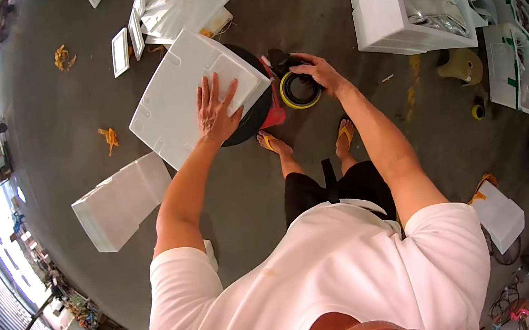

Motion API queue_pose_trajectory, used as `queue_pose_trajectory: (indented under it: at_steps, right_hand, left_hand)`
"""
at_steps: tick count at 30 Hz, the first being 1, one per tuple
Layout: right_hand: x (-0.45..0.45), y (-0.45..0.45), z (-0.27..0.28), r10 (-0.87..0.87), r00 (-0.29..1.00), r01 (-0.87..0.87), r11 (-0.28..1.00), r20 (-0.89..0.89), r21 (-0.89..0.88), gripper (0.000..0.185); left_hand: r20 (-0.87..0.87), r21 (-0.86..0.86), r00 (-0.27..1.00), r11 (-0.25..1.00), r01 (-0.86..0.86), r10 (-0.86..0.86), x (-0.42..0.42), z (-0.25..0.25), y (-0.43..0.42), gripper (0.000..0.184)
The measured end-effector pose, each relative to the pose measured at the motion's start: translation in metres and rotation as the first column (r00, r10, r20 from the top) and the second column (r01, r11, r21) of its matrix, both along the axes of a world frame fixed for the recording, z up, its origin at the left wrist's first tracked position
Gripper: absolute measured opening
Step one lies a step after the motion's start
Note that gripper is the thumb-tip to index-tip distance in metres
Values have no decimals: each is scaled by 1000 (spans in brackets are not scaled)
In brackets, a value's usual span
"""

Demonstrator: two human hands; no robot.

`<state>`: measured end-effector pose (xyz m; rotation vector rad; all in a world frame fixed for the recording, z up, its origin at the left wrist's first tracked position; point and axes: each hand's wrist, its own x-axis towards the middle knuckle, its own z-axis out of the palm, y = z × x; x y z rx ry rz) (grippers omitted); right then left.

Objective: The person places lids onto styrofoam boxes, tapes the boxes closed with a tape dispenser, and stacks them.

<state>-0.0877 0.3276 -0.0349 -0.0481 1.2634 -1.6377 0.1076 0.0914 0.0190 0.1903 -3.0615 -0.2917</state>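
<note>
LEFT: my hand (pixel 217 113) lies palm-down, fingers spread, on the white foam box (pixel 163 105), gripping nothing | RIGHT: my other hand (pixel 324 77) has fingers closed around what looks like a black tape dispenser (pixel 290 84), partly hidden | BOX: over a dark round support (pixel 257 120), dispenser just beside it | FLOOR: white lids (pixel 184 0) piled beyond

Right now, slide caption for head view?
Left hand rests on a white foam box; right hand holds a tape dispenser.
</note>
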Motion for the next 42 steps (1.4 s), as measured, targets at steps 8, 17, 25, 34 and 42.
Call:
queue_pose_trajectory:
  at_steps: [8,17,25,34,42]
  right_hand:
    - [-30,-30,-19,304,899,-323,946,-315,-9,48]
    - [-51,-65,-8,269,909,-297,954,-320,-42,47]
    - [-97,-181,-26,345,836,-349,934,-427,72,45]
    - [-15,18,-16,574,731,-601,798,-370,50,54]
    - [32,-9,-22,9,976,-27,997,-217,-79,51]
  left_hand:
    - [25,-17,1000,1000,12,-12,-5,-1,-1,73]
    - [-62,-24,926,926,-376,374,-52,-15,7,74]
    - [-53,-52,934,933,-356,353,-59,-31,-36,63]
    - [-60,55,727,730,-682,684,-85,-45,-44,58]
    - [-35,104,212,214,-971,977,-126,-50,-75,73]
